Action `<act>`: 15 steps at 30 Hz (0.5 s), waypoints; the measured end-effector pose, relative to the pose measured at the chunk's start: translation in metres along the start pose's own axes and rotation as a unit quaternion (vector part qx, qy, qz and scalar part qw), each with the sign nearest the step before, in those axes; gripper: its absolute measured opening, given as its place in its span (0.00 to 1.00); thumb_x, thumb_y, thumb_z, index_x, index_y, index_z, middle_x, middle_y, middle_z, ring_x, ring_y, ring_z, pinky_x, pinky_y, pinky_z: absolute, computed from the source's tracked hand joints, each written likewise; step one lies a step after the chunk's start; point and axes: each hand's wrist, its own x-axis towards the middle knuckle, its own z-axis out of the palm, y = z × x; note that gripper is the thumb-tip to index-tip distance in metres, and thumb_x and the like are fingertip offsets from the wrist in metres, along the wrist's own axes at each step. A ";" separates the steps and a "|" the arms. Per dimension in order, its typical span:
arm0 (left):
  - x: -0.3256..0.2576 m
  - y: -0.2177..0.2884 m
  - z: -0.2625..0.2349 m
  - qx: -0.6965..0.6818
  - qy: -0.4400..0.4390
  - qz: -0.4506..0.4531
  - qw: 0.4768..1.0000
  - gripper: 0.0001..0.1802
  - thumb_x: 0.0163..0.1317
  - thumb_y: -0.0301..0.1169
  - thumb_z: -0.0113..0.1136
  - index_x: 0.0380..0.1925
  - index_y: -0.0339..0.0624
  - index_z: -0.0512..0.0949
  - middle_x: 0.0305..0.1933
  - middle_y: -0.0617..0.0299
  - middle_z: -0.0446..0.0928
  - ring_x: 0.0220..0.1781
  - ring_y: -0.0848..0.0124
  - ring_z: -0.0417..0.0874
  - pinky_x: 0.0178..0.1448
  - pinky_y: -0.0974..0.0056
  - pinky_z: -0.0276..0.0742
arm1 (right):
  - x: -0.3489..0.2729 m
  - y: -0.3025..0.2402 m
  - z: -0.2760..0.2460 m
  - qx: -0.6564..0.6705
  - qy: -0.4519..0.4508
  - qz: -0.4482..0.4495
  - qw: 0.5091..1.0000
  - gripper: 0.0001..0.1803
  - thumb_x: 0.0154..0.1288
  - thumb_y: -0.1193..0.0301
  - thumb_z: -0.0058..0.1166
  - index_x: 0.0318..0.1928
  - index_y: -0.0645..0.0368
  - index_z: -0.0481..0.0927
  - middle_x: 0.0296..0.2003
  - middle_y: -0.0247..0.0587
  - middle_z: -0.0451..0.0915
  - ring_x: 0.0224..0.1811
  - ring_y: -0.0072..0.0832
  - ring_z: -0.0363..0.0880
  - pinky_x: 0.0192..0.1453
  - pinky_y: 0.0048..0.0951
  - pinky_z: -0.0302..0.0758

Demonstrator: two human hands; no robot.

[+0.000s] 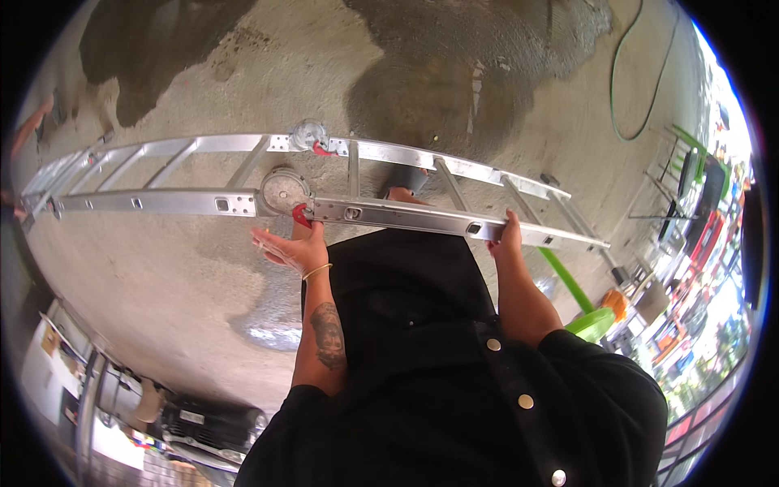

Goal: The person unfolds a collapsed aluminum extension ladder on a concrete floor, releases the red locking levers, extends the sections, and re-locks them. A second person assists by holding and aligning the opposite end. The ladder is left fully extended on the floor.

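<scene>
A long silver folding ladder (389,213) stretches across the view in front of me, its rungs running between two rails. Round hinges join its sections, and the near hinge (285,191) carries a red lever (302,215). My left hand (294,250) is just below that hinge, with its fingers stretched out to the left and its thumb up against the rail by the lever. Farther right, my right hand (507,235) is closed around the near rail, thumb on top.
At the far left, another person's arm (31,130) shows beside the ladder's end. Wet patches (454,73) darken the concrete floor. A green hose (623,122) lies at the upper right. A green stool-like thing (591,323), chairs and clutter stand right; a black vehicle (213,424) is lower left.
</scene>
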 end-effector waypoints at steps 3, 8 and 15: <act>-0.014 -0.002 0.008 -0.144 -0.060 -0.161 0.975 0.70 0.46 0.45 0.78 0.81 0.32 0.43 0.83 0.37 0.50 0.85 0.43 0.51 0.85 0.45 0.46 | -0.003 -0.005 -0.008 -0.050 -0.006 0.086 0.995 0.29 0.68 0.68 0.58 0.67 0.60 0.68 0.42 0.40 0.73 0.44 0.38 0.74 0.54 0.39 0.77; -0.017 0.005 0.019 -0.277 -0.087 -0.169 0.942 0.66 0.51 0.48 0.77 0.80 0.32 0.46 0.82 0.34 0.53 0.84 0.46 0.54 0.84 0.52 0.55 | 0.003 -0.003 -0.019 -0.194 0.025 0.117 0.974 0.27 0.77 0.53 0.48 0.69 0.49 0.70 0.53 0.42 0.80 0.46 0.35 0.78 0.45 0.46 0.79; -0.022 0.013 0.036 -0.248 -0.035 -0.081 0.965 0.53 0.55 0.37 0.72 0.77 0.36 0.54 0.75 0.38 0.65 0.77 0.45 0.66 0.75 0.51 0.70 | 0.064 -0.028 -0.017 -0.492 -0.154 0.029 0.856 0.45 0.63 0.31 0.53 0.69 0.50 0.73 0.43 0.45 0.83 0.35 0.43 0.80 0.33 0.45 0.78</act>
